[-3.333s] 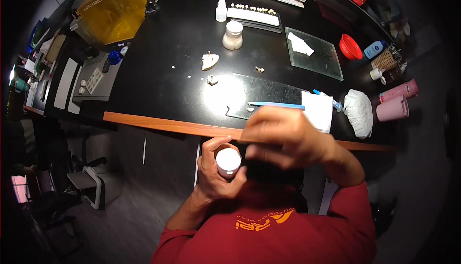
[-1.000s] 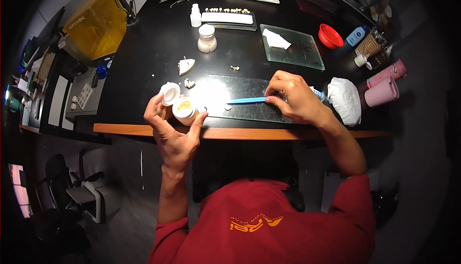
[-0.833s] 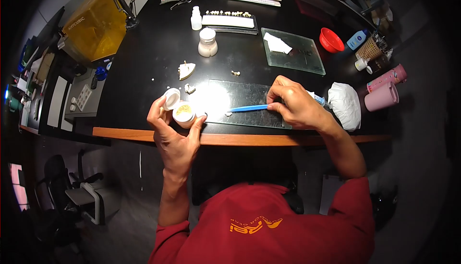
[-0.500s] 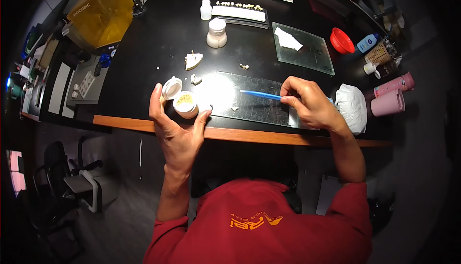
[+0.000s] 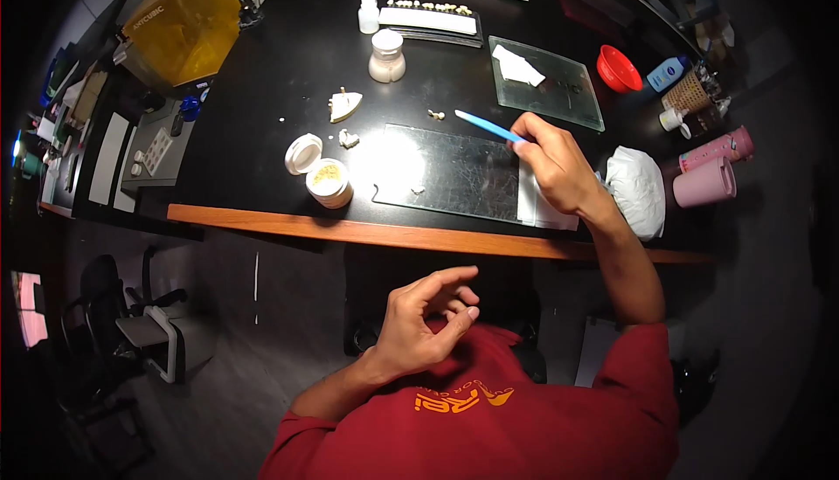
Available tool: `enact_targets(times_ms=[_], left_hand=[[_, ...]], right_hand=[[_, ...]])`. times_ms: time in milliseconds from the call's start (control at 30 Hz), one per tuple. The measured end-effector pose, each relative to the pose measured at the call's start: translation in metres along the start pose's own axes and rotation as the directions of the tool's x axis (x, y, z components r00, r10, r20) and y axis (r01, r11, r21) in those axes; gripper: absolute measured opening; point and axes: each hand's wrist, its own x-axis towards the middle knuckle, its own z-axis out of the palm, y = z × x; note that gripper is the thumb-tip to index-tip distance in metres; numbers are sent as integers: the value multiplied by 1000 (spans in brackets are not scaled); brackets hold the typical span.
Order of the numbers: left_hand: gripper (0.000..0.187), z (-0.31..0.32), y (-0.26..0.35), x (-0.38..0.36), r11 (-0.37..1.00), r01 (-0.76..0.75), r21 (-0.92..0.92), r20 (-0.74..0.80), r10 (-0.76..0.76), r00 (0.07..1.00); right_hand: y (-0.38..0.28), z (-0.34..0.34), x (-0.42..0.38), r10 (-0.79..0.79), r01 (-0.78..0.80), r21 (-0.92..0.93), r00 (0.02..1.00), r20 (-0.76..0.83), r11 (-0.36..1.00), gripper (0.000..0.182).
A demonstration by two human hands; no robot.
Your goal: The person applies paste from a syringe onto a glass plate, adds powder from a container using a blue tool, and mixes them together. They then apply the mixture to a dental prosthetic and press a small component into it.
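Observation:
My right hand grips a thin blue tool over the far right corner of a dark glass slab, its tip pointing toward a small tooth piece. My left hand hangs below the desk edge, near my chest, with curled fingers apart and nothing in it. A small white jar with yellowish contents stands open near the front edge of the black desk. Its white lid lies beside it on the left.
A plaster tooth model, a white pot, a small bottle and a tray of teeth stand farther back. A second glass plate, red bowl, white cloth and pink cups lie at right. A yellow-hooded printer stands at left.
My left hand set the open jar and lid down on the desk and dropped below the desk edge. My right hand lifted the blue tool and carried it toward the slab's far corner.

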Motion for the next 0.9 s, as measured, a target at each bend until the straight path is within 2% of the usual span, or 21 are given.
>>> enact_targets(times_ms=[33, 67, 100, 133, 167, 200, 233, 267, 367, 467, 600, 700, 900], left_hand=[[62, 3, 7, 2, 1000, 22, -11, -2, -22, 1000], [67, 5, 10, 4, 999, 43, -21, -4, -43, 999], [82, 1, 5, 5, 998, 7, 63, 53, -10, 999], [83, 1, 8, 7, 997, 29, 70, 77, -35, 996], [85, 1, 14, 10, 996, 51, 78, 98, -59, 993], [86, 1, 18, 13, 994, 74, 85, 117, -84, 990], [96, 2, 18, 16, 992, 67, 105, 186, -86, 979], [99, 4, 20, 19, 994, 109, 27, 211, -112, 971], [109, 15, 20, 26, 940, 272, -208, 315, -199, 928], [106, 28, 16, 34, 847, 317, -426, 295, -201, 934], [108, 37, 15, 37, 801, 345, -490, 298, -218, 929], [111, 41, 8, 36, 792, 313, -524, 294, -177, 939], [120, 49, -4, 33, 719, 258, -646, 274, -98, 957]], right_hand=[[0, 0, 1, 14, -14, -24, 1000, 0, 1000, 27], [2, 2, 1, -47, 42, -106, 998, -43, 993, 28], [5, 6, 0, -109, 93, -190, 991, -79, 977, 29], [8, 7, -1, -173, 138, -274, 979, -108, 952, 31], [8, 4, 1, -119, 99, -281, 992, -53, 955, 32], [11, 5, 0, -141, 120, -262, 988, -60, 958, 29], [16, 6, 0, -166, 146, -244, 984, -65, 959, 26], [18, 7, 1, -195, 176, -227, 979, -66, 958, 23], [14, 4, 3, -143, 133, -191, 989, -42, 973, 18], [21, 6, 4, -151, 137, -202, 987, -54, 970, 15], [27, 9, 6, -134, 124, -130, 989, -71, 984, 11], [15, 8, 8, -42, 35, -139, 998, -45, 990, 15], [10, 11, 9, -4, -3, -179, 999, -40, 984, 22]])
